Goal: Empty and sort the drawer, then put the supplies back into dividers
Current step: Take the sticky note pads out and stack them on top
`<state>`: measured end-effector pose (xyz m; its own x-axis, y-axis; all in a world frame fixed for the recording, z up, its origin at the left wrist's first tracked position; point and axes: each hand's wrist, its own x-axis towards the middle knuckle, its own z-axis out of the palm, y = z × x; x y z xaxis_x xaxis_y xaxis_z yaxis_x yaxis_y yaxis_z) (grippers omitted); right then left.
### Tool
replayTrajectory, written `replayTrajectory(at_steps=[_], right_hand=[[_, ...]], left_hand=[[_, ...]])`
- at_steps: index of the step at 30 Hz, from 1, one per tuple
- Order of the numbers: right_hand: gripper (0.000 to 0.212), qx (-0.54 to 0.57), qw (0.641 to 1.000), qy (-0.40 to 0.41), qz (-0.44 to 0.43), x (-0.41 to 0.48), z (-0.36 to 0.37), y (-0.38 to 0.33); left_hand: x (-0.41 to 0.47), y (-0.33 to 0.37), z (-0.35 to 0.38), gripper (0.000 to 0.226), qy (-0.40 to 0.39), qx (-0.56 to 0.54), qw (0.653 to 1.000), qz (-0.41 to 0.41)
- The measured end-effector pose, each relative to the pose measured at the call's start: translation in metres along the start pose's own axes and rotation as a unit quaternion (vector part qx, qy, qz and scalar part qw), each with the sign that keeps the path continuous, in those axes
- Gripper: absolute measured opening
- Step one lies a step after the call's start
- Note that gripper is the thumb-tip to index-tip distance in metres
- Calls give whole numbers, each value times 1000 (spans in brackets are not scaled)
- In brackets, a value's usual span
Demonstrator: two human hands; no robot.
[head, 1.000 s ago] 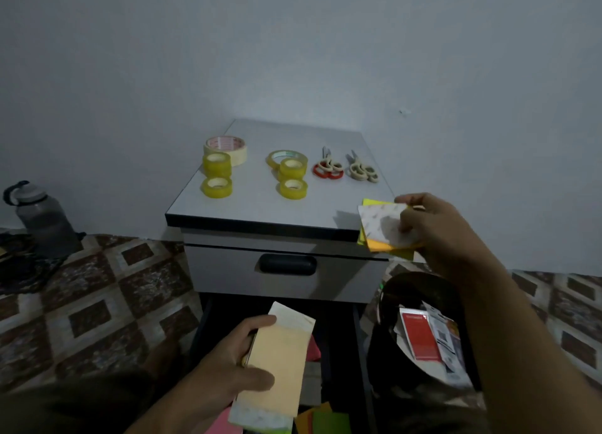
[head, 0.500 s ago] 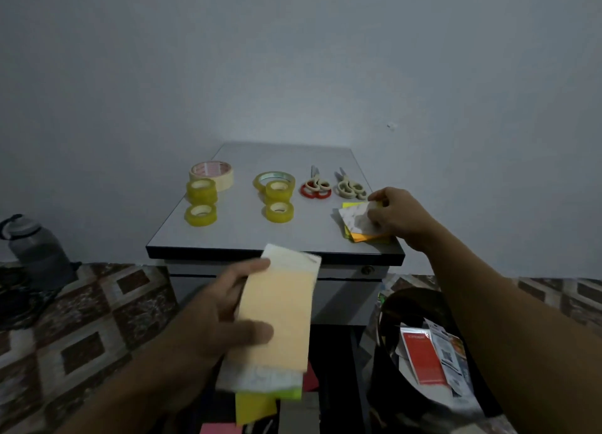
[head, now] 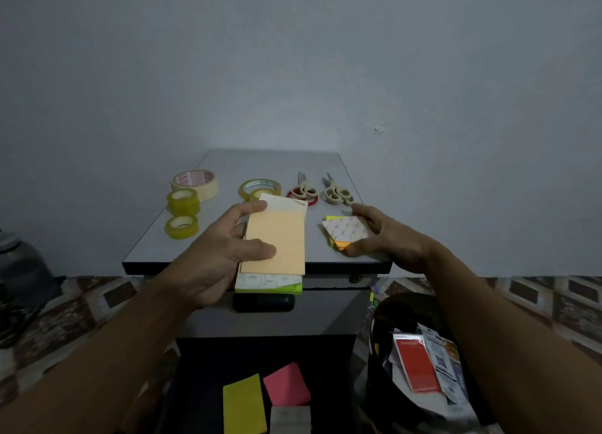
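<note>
My left hand (head: 224, 254) grips a stack of long note pads (head: 277, 235), orange on top with white and green below, held over the cabinet top's (head: 228, 166) front edge. My right hand (head: 387, 235) holds a small stack of sticky notes (head: 347, 231), white on top with yellow and orange beneath, resting on the cabinet top at the front right. Several tape rolls (head: 182, 202) sit at the left, and two pairs of scissors (head: 335, 192) at the back right. Below, the open drawer (head: 202, 384) holds a yellow pad (head: 242, 404), a pink pad (head: 286, 384) and a grey item (head: 290, 419).
A closed upper drawer with a black handle (head: 264, 301) faces me. A dark bin (head: 407, 316) with packets and papers stands at the lower right. A dark water bottle (head: 19, 267) sits on the patterned floor at the left. A plain wall rises behind the cabinet.
My left hand lifted the long pads from the drawer up to the cabinet top's front edge. My right hand set the small sticky notes down on the top.
</note>
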<state>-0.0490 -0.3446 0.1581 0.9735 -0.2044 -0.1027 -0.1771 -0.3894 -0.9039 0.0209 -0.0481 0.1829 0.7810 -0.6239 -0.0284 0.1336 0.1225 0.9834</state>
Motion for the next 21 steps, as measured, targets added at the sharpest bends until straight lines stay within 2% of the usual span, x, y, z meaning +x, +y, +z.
replayTrajectory(at_steps=[3, 9, 12, 15, 21], right_hand=[[111, -38, 999, 21, -10, 2, 0, 2], [94, -81, 995, 51, 17, 10, 0, -1], [102, -113, 992, 48, 21, 9, -2, -6], [109, -101, 993, 51, -16, 5, -6, -16], [103, -104, 991, 7, -79, 2, -1, -40]], left_hand=[[7, -1, 3, 65, 4, -2, 1000, -6], [16, -4, 11, 65, -3, -10, 1000, -27], [24, -6, 14, 68, 2, -15, 999, -40], [32, -6, 18, 69, 5, -19, 998, -52], [48, -1, 31, 72, 9, -5, 998, -69]])
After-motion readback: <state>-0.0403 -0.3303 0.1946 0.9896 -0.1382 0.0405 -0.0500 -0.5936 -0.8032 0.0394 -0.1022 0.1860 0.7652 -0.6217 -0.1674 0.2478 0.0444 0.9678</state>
